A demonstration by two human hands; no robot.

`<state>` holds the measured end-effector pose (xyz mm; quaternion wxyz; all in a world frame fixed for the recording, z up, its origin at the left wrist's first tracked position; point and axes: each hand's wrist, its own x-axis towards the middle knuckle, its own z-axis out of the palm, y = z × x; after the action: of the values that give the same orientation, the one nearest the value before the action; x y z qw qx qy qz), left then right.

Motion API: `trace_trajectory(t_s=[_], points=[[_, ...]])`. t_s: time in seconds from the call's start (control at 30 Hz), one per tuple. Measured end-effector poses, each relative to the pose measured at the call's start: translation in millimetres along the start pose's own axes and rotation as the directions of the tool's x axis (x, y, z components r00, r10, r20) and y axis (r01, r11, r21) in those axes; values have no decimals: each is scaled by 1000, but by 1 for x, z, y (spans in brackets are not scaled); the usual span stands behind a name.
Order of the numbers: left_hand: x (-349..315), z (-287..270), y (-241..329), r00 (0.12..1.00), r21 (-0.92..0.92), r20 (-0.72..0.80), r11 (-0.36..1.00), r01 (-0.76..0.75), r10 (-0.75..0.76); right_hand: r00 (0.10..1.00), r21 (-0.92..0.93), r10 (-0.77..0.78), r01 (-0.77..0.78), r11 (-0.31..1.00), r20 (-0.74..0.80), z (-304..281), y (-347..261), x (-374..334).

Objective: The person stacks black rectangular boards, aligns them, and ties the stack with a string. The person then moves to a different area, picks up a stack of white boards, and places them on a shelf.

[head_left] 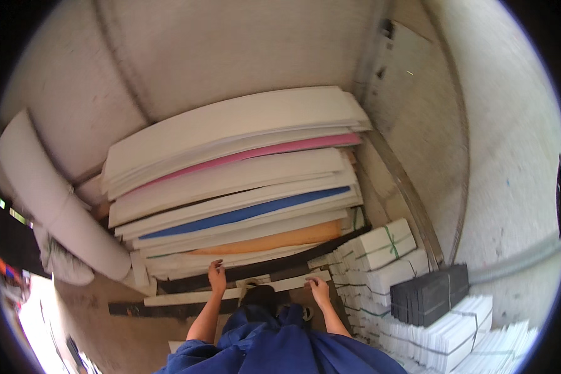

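My left hand [217, 277] is raised in front of the stacked sheets, its fingers slightly bent and apart, with nothing seen in them. It is nearest to a long black strip [262, 267] at the foot of the stack. With bent fingers, my right hand [318, 290] pinches the edge of a long white strip [293, 283] lying low in front of me. The middle of that strip passes behind a dark shape near my feet. Ahead stands a pile of large foam-like sheets [230, 134], mostly white, with a pink sheet [255, 151], a blue sheet [249, 213] and an orange sheet [274, 239] between.
To the right are tied bundles of white pieces [386, 245], a tied black bundle [429, 294] and more white bundles [442, 336]. A large white roll [59, 199] leans at the left. Pale walls [249, 50] enclose the back and right. A dark strip [168, 310] lies on the floor.
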<state>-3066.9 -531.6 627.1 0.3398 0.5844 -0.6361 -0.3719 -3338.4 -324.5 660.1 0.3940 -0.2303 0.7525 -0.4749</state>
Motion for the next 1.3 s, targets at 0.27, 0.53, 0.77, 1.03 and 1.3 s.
trace_trajectory(t_s=[0.27,0.53,0.77,1.03,1.3], points=[[-11,-53,-69,941,-140,-253,971,193,-223,993,-415,88,-111,903,-74,18,115,74],[120,-162,-146,917,-185,-324,967,178,-231,962,-538,-27,174,825,271,202,-37,179],[352,-209,-92,976,-310,-215,950,-42,-27,959,318,-140,56,947,248,335,-268,332],[493,-219,6,975,-561,112,798,222,-193,935,729,159,-348,590,317,369,-392,403],[522,-225,93,949,-772,141,569,284,-282,959,851,143,-284,441,245,339,-466,408]])
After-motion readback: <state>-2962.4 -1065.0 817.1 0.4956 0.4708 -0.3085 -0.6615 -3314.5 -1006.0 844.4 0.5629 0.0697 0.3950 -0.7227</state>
